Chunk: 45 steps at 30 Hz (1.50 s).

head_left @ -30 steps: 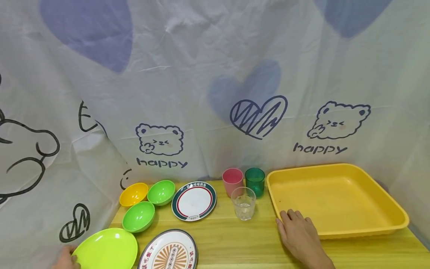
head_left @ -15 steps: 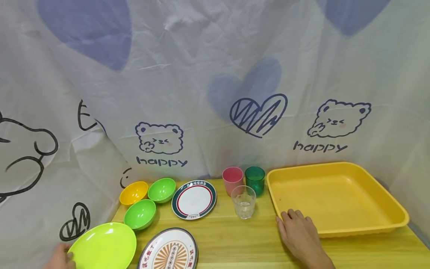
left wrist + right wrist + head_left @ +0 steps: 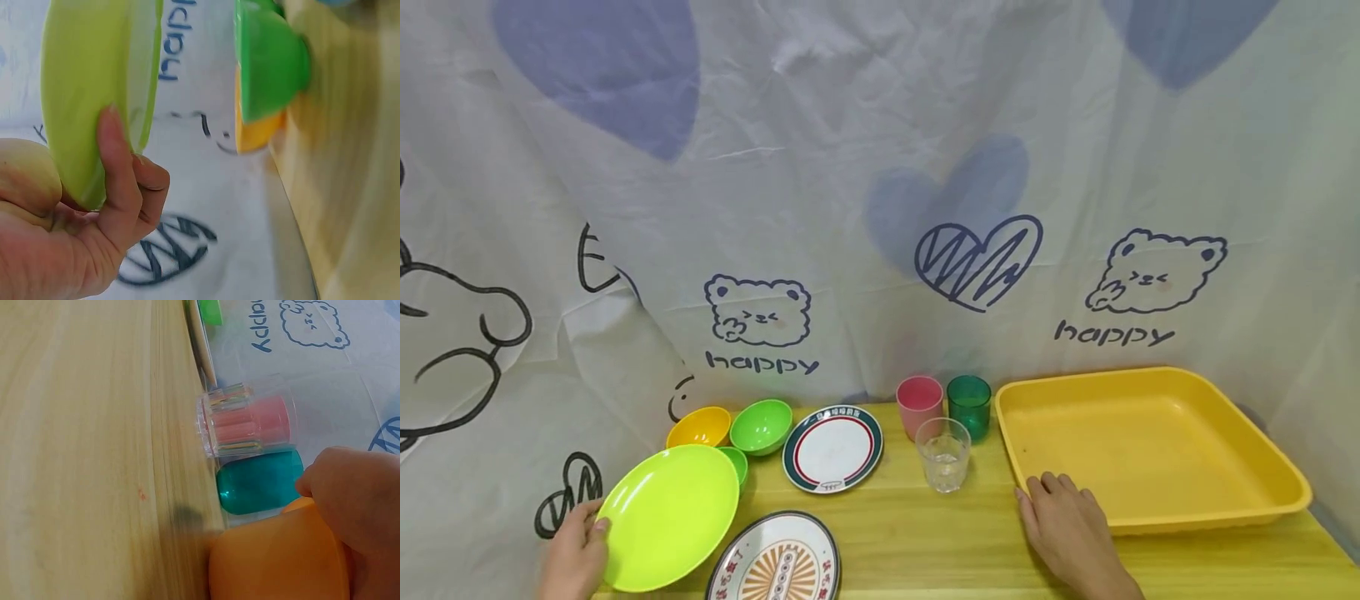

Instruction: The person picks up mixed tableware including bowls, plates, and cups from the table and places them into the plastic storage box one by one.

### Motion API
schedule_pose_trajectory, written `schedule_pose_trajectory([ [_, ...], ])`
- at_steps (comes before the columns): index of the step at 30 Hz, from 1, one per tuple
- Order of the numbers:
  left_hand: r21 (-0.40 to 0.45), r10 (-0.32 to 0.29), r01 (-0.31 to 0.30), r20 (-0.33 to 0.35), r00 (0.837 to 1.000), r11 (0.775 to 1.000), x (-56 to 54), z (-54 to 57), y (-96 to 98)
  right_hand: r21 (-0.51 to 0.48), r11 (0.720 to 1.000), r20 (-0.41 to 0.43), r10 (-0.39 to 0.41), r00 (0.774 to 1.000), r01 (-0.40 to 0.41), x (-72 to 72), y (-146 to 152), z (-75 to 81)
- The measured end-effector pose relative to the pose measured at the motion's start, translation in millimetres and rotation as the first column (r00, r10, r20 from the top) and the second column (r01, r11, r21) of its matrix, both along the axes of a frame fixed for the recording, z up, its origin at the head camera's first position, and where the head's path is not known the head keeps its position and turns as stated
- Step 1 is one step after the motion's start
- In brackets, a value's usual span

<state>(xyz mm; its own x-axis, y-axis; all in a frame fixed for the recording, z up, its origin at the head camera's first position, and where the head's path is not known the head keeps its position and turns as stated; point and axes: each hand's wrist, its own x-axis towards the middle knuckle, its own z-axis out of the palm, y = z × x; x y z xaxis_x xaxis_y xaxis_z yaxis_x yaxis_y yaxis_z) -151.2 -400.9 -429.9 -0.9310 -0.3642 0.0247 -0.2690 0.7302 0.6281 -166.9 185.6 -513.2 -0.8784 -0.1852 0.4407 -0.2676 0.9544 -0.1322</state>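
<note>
My left hand point(image 3: 574, 552) pinches the left edge of a lime-green plate point(image 3: 672, 518). In the left wrist view the plate point(image 3: 87, 94) is raised above the wooden table, its rim between thumb and fingers. It overlaps a green bowl point(image 3: 739, 463) in the head view and hides most of it. At the right, my right hand point(image 3: 1071, 533) grips the near left corner of a large yellow tray point(image 3: 1150, 442), fingers over the rim. The right wrist view has this hand point(image 3: 359, 494) on the tray's edge point(image 3: 275, 562), with the thumb side towards a teal cup point(image 3: 262, 481).
Behind the plate stand an orange bowl point(image 3: 700, 427) and another green bowl point(image 3: 762, 427). A dark-rimmed white plate point(image 3: 833, 450) and a patterned plate point(image 3: 778, 558) lie on the table point(image 3: 910, 550). Pink point(image 3: 919, 404), teal point(image 3: 970, 408) and clear point(image 3: 943, 458) cups cluster beside the tray.
My left hand has lifted the lime-green plate and carried it up and to the right, covering most of the nearer green bowl. The right hand and tray have stayed in place.
</note>
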Motion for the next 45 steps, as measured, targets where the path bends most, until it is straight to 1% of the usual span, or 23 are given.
schedule_pose_trajectory([
  [3, 0.075, -0.028, 0.030, -0.026, 0.999, 0.997, -8.1, 3.4, 13.0, -0.004, 1.000, 0.005, 0.003, 1.000, -0.003, 0.6, -1.7, -1.3],
  [4, 0.108, -0.033, 0.036, -0.024, 0.999, 0.994, -10.9, 4.7, 17.1, -0.007, 1.000, 0.005, 0.002, 1.000, -0.002, 0.8, -2.4, -1.4],
  [8, 0.237, -0.059, 0.058, -0.005, 0.998, 0.970, -19.4, 7.8, 32.1, -0.013, 1.000, -0.006, 0.004, 1.000, -0.005, 0.2, -4.5, -1.7],
  [11, 0.287, -0.082, 0.084, -0.017, 0.996, 0.954, -23.7, 7.0, 43.0, -0.014, 1.000, -0.006, 0.008, 1.000, -0.008, -0.2, -4.9, -1.6],
  [15, 0.303, -0.108, 0.127, -0.081, 0.991, 0.944, -31.2, 4.5, 62.8, 0.002, 1.000, 0.008, -0.006, 1.000, 0.006, 0.3, -3.4, -1.8],
  [17, 0.318, -0.126, 0.157, -0.116, 0.985, 0.935, -35.6, 3.6, 72.7, 0.009, 1.000, 0.020, -0.013, 1.000, 0.013, 0.8, -2.9, -1.6],
  [19, 0.337, -0.134, 0.174, -0.138, 0.981, 0.925, -39.3, 2.8, 82.5, 0.015, 1.000, 0.033, -0.017, 0.999, 0.016, 1.7, -2.9, -1.1],
  [23, 0.368, -0.143, 0.189, -0.147, 0.979, 0.910, -44.3, 1.6, 97.7, 0.011, 1.000, 0.054, -0.013, 0.998, 0.013, 3.8, -4.2, -0.7],
  [26, 0.412, -0.145, 0.193, -0.146, 0.979, 0.891, -46.7, 0.0, 107.3, 0.018, 1.000, 0.063, -0.022, 0.998, 0.021, 4.5, -4.0, -1.9],
  [29, 0.452, -0.135, 0.195, -0.161, 0.978, 0.870, -48.7, -1.5, 116.6, 0.027, 0.999, 0.073, -0.027, 0.997, 0.025, 4.4, -2.7, -3.3],
  [31, 0.468, -0.128, 0.198, -0.176, 0.976, 0.861, -51.4, -2.0, 122.6, 0.029, 0.999, 0.062, -0.024, 0.998, 0.022, 3.7, -1.9, -3.4],
  [33, 0.470, -0.124, 0.202, -0.192, 0.973, 0.859, -54.1, -1.7, 128.7, 0.024, 1.000, 0.046, -0.018, 0.999, 0.016, 2.9, -0.8, -3.2],
  [37, 0.459, -0.128, 0.209, -0.201, 0.971, 0.863, -59.1, -1.4, 139.8, 0.016, 1.000, 0.014, -0.007, 1.000, 0.007, 2.2, -0.3, -0.8],
  [39, 0.458, -0.132, 0.213, -0.203, 0.970, 0.863, -61.1, -2.2, 144.6, 0.017, 1.000, 0.008, -0.003, 1.000, 0.003, 2.1, -0.4, 0.0],
  [43, 0.458, -0.148, 0.237, -0.221, 0.964, 0.857, -66.8, -5.6, 153.7, 0.016, 1.000, -0.002, 0.002, 1.000, -0.002, 1.0, -0.7, 0.3],
  [45, 0.450, -0.155, 0.248, -0.233, 0.960, 0.858, -69.5, -6.9, 158.3, 0.016, 1.000, 0.001, 0.004, 1.000, -0.004, 0.0, -1.0, 0.5],
])
